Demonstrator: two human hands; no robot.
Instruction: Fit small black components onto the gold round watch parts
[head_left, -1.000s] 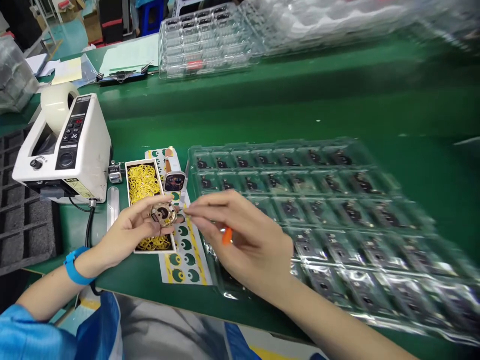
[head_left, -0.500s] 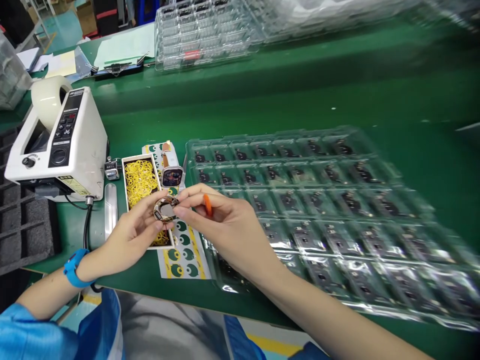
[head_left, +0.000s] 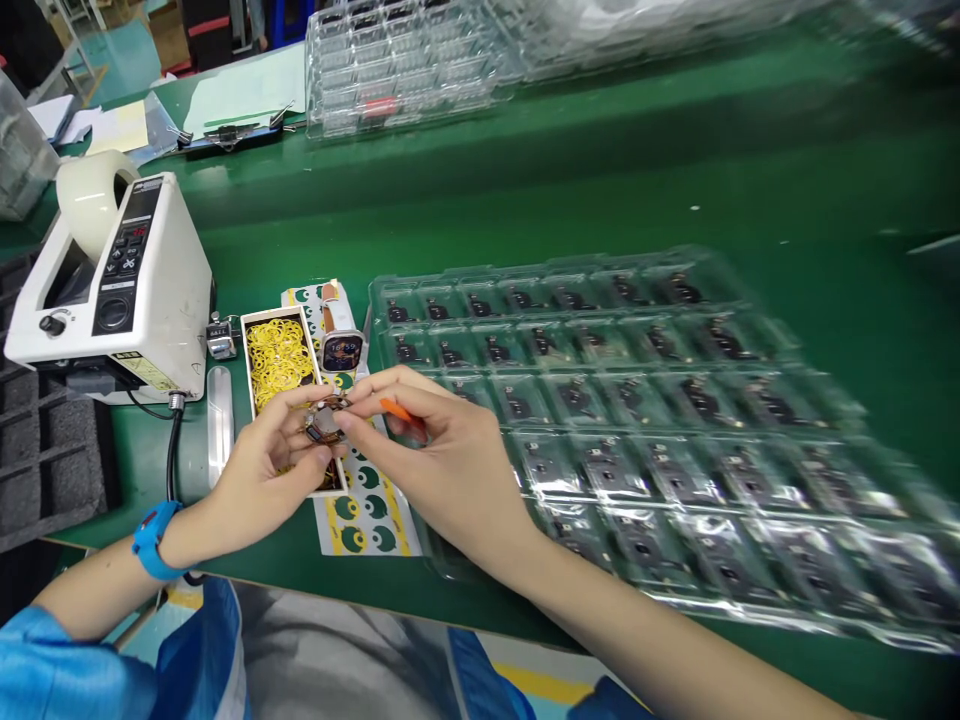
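Note:
A small round electronic part point(head_left: 324, 424), ring-like with a pale centre and dark and brass bits, is pinched in the fingertips of my left hand point(head_left: 264, 462). My right hand point(head_left: 461, 470) is closed, with its thumb and forefinger at the part's right edge. A slim orange tool point(head_left: 401, 411) is tucked in the right fingers; its working end is hidden. Both hands hover over the lower end of a white box point(head_left: 308, 325) full of yellow rings point(head_left: 277, 358). A sticker sheet point(head_left: 367, 510) with green and yellow shapes lies under them.
A clear plastic tray point(head_left: 540, 265) with dark parts in its pockets spreads to the right. A smartwatch point(head_left: 343, 350) stands behind the hands. To the left are a tape dispenser point(head_left: 161, 290), a tally counter point(head_left: 220, 338) and black foam point(head_left: 56, 450). More clear trays point(head_left: 405, 75) lie at the back.
The round part has been tilted in my left fingers. My right hand has shifted slightly left, and the orange tool has turned so more of it lies flat across the fingers.

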